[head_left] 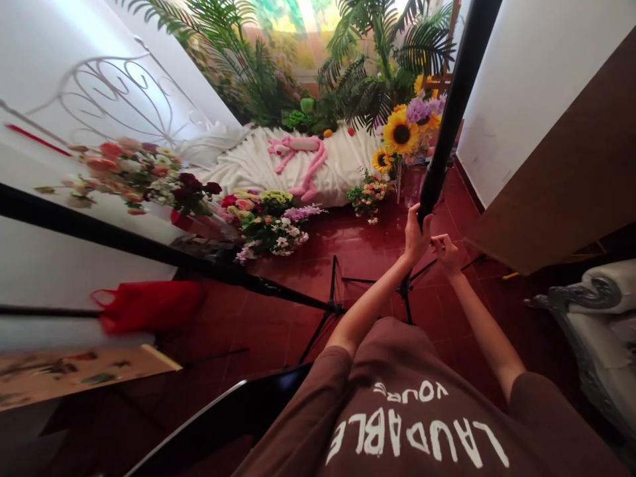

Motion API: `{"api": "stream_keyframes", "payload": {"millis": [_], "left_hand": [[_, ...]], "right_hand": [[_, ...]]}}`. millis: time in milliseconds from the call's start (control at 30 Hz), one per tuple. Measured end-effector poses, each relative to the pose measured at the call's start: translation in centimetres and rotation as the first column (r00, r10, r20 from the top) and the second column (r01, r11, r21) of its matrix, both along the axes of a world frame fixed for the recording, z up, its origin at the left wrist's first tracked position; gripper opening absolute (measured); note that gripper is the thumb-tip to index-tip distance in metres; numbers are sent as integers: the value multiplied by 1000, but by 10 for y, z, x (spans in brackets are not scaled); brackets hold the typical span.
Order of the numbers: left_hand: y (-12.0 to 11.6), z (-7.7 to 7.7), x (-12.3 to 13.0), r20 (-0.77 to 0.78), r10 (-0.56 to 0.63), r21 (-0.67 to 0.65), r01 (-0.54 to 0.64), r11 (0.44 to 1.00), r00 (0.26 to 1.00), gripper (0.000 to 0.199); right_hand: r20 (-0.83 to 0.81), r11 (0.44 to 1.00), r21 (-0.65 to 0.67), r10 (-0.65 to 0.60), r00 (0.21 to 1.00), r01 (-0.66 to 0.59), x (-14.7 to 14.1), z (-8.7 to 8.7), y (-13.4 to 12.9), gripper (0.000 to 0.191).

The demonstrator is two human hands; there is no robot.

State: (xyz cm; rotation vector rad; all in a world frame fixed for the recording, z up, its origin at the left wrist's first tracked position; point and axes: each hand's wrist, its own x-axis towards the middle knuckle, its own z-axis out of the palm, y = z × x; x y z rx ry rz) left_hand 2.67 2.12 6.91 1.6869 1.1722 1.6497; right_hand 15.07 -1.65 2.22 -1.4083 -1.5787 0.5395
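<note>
A black stand pole (450,122) rises at a slant from a tripod base on the red floor. My left hand (416,235) is wrapped round its lower part, below a collar. Just to the right of it, my right hand (446,253) is closed in a pinch on a small dark part beside the pole, perhaps a knob; it is too small to make out. Both arms reach forward from the brown shirt (427,424).
Another black pole (163,255) crosses the left side to its own tripod legs. Ahead are flower bunches (278,225), sunflowers (399,132) and a pink plush toy (303,149) on white cloth. A red bag (149,306) lies left; a silver-framed seat (603,331) stands right.
</note>
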Motion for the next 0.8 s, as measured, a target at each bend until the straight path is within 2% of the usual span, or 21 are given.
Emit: {"api": "stream_keyframes", "payload": {"millis": [100,233,333,433,467,533,667,733,800], "left_hand": [[-2,2,1,40,24,-87,-21,996,999,38],[-1,3,3,71,24,-104,-16,994,997,37],[0,1,4,98,29,-114,-18,993,995,37],[0,1,3,106,0,-144,15,989,994,39],[1,1,2,111,-24,-157,41,987,994,40],[1,2,-2,133,-101,-184,125,975,986,45],[3,2,-16,171,-285,-211,318,924,943,49],[3,-1,-22,137,-328,-238,352,905,935,46],[0,-7,-27,79,-330,-269,339,902,941,41]], "right_hand": [[-177,993,-118,-41,983,20,-10,8,5,40],[-423,942,-324,-59,904,-90,-12,16,16,40],[-581,863,-452,-91,809,-227,-6,17,26,30],[-716,744,-550,-185,673,-380,1,13,34,18],[-747,711,-561,-215,629,-423,3,12,36,17],[-801,686,-544,-253,542,-484,5,9,39,18],[-898,701,-425,-244,367,-573,5,4,40,18],[-920,714,-375,-206,334,-592,4,3,38,16],[-924,739,-355,-185,335,-572,1,5,34,15]]}}
